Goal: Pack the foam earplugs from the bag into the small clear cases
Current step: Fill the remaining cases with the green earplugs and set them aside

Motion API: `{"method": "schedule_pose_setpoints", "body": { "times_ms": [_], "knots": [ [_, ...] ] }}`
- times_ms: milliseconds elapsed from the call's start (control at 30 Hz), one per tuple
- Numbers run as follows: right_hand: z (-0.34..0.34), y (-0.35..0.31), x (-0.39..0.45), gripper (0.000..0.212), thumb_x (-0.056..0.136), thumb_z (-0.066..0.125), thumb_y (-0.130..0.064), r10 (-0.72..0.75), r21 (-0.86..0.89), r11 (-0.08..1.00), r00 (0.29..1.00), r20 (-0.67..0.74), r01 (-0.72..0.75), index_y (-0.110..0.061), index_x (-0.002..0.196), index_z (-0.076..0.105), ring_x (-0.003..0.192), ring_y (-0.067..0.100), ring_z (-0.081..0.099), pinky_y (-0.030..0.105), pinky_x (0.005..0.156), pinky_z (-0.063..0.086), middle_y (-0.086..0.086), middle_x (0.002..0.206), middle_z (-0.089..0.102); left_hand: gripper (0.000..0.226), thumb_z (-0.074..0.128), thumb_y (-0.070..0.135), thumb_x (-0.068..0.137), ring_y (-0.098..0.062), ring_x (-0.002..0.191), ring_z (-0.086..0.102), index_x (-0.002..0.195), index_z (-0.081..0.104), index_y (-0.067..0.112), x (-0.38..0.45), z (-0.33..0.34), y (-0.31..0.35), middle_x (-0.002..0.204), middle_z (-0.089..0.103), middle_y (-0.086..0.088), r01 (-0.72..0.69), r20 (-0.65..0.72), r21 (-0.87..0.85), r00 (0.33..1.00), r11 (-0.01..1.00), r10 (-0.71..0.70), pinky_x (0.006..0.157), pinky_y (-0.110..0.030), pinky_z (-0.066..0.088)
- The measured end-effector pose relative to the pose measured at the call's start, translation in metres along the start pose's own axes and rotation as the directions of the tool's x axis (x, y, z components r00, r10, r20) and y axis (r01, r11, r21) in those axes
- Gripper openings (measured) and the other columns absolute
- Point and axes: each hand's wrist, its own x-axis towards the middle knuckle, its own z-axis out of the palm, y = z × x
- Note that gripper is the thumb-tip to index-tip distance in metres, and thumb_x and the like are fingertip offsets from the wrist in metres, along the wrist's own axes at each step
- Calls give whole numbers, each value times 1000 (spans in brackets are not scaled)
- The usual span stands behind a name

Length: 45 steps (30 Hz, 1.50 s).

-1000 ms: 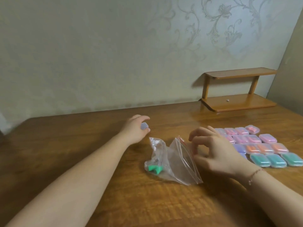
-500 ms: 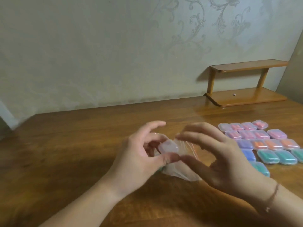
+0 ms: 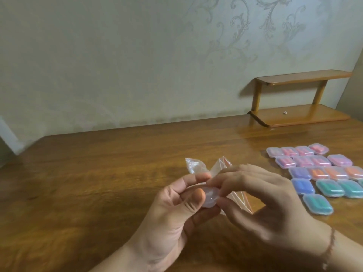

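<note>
While raised above the middle of the brown wooden tabletop, held one small clear plastic case between both hands: left hand gripping it with thumb and curled fingers, right hand pinching its right edge. Behind them, on the tabletop, lay the crumpled clear zip bag. Near the right edge sat rows of closed cases with pink, orange, blue and green earplugs.

Bag on table behind both hands; filled cases to its right; shelf behind them.
</note>
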Motion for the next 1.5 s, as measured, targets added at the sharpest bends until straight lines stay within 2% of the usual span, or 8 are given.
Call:
{"method": "schedule_pose_setpoints", "body": {
  "times_ms": [433,667,767,900,1033,1133,1300,1500],
  "knots": [
    [8,1,-2,11,77,76,-19,-26,-262,964,998,56,40,-13,81,67,82,6,66,29,65,52,-8,97,71,70,88,46,53,-28,96,70,117,67,27,-1,-3,1,104,74,-20,-93,21,269,996,959,91,86,-29,56],
    [9,0,-1,11,88,69,-26,3,-169,986,999,42,4,-16,85,69,78,13,64,37,63,51,-9,87,68,88,85,21,75,-18,117,64,144,36,42,-8,-2,0,126,67,-3,-133,222,603,975,787,-5,104,-35,48],
    [2,2,0,7,87,68,-19,40,-51,998,999,-22,-41,-13,85,69,81,16,63,35,64,49,-5,90,65,66,71,16,87,-16,118,62,144,40,31,-8,3,1,123,67,1,-127,212,502,977,856,21,102,-34,48],
    [-15,14,5,8,84,59,-32,387,-11,917,897,-213,-398,-27,81,65,87,12,57,34,62,51,-9,99,56,34,62,16,91,-21,81,63,125,61,17,6,-8,21,91,65,-12,-34,-88,182,995,983,51,74,-33,51],
    [-9,32,-1,3,76,63,-42,558,-281,812,821,119,-511,-43,77,66,117,1,42,38,93,50,-22,126,45,23,43,19,102,-20,71,56,110,62,8,24,-27,27,80,55,-10,-61,-258,256,957,965,129,66,-34,48],
    [-1,32,1,14,81,68,-34,578,-332,806,773,261,-490,-45,88,71,134,1,19,31,109,34,-23,143,33,23,41,20,104,-24,81,63,98,60,7,33,-33,19,82,60,-10,-82,-223,407,957,910,186,79,-36,56],
    [12,38,3,23,83,57,-45,576,-395,803,752,320,-446,-46,99,72,142,10,6,35,111,30,-19,154,20,28,41,26,104,-26,94,65,95,64,15,35,-35,7,88,65,-10,-13,-161,582,978,813,131,99,-46,52],
    [30,42,1,15,84,68,-43,579,-417,800,737,348,-432,-39,96,76,144,16,6,45,109,37,-18,157,16,27,41,26,104,-25,95,65,95,63,14,33,-34,2,88,62,-11,13,-172,548,980,836,98,92,-38,53]
  ]
}}
